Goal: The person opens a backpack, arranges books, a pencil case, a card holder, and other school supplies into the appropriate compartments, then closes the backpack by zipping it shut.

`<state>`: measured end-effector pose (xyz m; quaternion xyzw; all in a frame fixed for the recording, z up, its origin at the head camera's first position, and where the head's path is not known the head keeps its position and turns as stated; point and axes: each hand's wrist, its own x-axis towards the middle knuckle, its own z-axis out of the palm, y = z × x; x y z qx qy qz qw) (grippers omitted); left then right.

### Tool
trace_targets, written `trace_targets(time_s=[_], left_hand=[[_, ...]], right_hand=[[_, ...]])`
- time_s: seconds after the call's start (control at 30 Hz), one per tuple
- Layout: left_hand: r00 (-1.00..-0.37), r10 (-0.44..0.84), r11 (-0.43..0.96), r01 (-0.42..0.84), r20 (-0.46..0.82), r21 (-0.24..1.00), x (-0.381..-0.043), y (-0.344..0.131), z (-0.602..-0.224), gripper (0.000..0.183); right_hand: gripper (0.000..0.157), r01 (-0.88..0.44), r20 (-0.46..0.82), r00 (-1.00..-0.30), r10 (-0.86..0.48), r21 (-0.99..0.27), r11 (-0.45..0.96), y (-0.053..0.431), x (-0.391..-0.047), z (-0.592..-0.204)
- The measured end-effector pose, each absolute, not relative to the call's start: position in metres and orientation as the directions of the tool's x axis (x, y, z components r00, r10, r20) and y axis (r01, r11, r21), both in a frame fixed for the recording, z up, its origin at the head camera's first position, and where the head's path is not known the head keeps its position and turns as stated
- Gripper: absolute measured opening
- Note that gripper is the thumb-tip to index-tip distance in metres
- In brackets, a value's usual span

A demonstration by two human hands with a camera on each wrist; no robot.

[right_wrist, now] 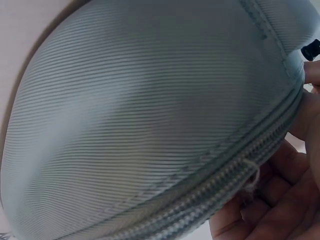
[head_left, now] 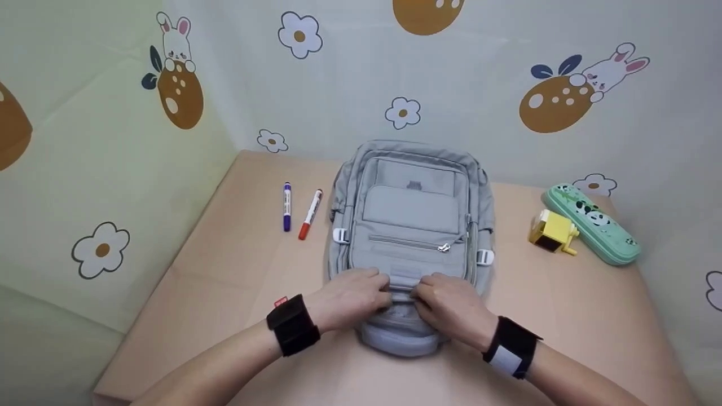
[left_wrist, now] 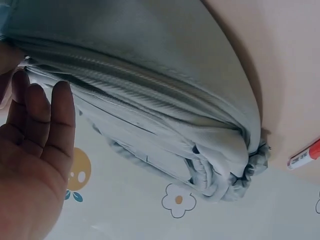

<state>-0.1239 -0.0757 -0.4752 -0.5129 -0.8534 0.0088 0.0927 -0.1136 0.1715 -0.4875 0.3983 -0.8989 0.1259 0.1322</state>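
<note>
A grey backpack point(head_left: 406, 220) lies on its back, its top end toward me. My left hand point(head_left: 355, 296) and right hand point(head_left: 445, 304) face each other across its upper flap, both with bent fingers gripping the fabric. In the left wrist view, the left thumb and index meet at the zipped edge point(left_wrist: 125, 75), at the picture's left side, while the other fingers point(left_wrist: 62, 115) stay off the cloth; what exactly they pinch is partly cut off. The right wrist view has the right hand's fingers point(right_wrist: 270, 200) curled behind the zipper point(right_wrist: 220, 185).
Left of the backpack lie a purple marker point(head_left: 287, 206) and a red marker point(head_left: 311, 214). To its right a yellow pencil sharpener point(head_left: 551, 230) with a crank stands against a green panda pencil case point(head_left: 592, 223). A patterned curtain point(head_left: 338, 84) hangs behind the table point(head_left: 237, 270).
</note>
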Motion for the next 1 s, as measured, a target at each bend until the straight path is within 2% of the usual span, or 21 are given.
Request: trace_targets(time_s=[0.13, 0.47, 0.67, 1.0], left_hand=[[-0.505, 0.845, 0.513, 0.858, 0.173, -0.003, -0.123, -0.081, -0.479, 0.003], [-0.665, 0.708, 0.583, 0.741, 0.239, 0.334, -0.113, -0.09, -0.484, 0.016], [-0.716, 0.634, 0.632, 0.698, 0.294, 0.337, -0.111, -0.098, -0.482, 0.01], [-0.829, 0.494, 0.763, 0.559, 0.263, 0.325, -0.127, -0.135, -0.482, 0.014]], right_hand=[[0.009, -0.746, 0.332, -0.653, -0.681, -0.13, 0.653, 0.171, -0.114, -0.487], [0.011, -0.735, 0.318, -0.667, -0.674, -0.138, 0.663, 0.171, -0.113, -0.486], [0.012, -0.742, 0.328, -0.661, -0.675, -0.147, 0.654, 0.173, -0.112, -0.486], [0.01, -0.756, 0.359, -0.636, -0.683, -0.115, 0.644, 0.172, -0.112, -0.485]])
